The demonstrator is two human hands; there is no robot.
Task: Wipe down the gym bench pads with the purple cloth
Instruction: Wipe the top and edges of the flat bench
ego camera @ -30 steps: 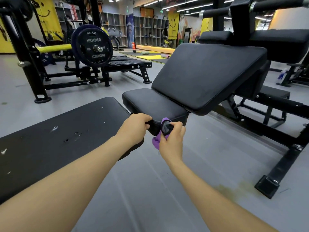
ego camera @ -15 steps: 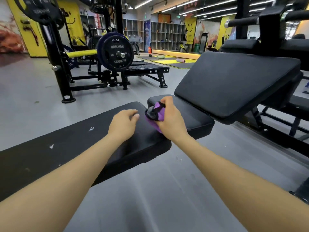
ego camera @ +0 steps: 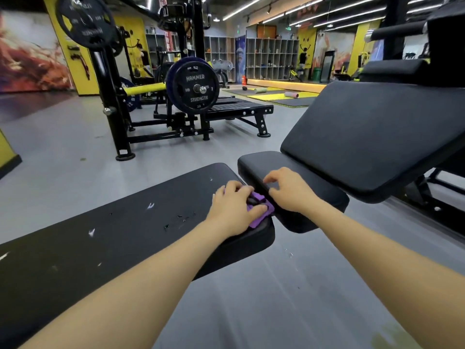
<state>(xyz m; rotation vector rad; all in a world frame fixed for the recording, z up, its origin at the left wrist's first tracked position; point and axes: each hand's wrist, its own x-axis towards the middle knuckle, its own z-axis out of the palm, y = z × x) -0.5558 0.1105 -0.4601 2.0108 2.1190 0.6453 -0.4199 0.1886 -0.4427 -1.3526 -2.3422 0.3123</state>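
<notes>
The purple cloth (ego camera: 262,210) lies bunched on the near end of the long flat black bench pad (ego camera: 120,238), with something small and dark in its folds. My left hand (ego camera: 235,207) presses down on it, fingers curled over the cloth. My right hand (ego camera: 286,190) rests just to the right on the small black seat pad (ego camera: 325,197), fingers spread and holding nothing. The tilted back pad (ego camera: 377,137) rises behind the seat. White flecks and small tears mark the flat pad's surface.
A black plate-loaded machine with a Hammer Strength weight plate (ego camera: 195,89) stands on the grey floor (ego camera: 63,152) beyond the benches. The incline bench's black frame (ego camera: 437,187) runs along the right. Yellow mats, foam rollers and cubby shelves sit at the back.
The cloth has passed from my right hand to my left and now lies on the flat pad's end. My right hand has moved onto the seat pad.
</notes>
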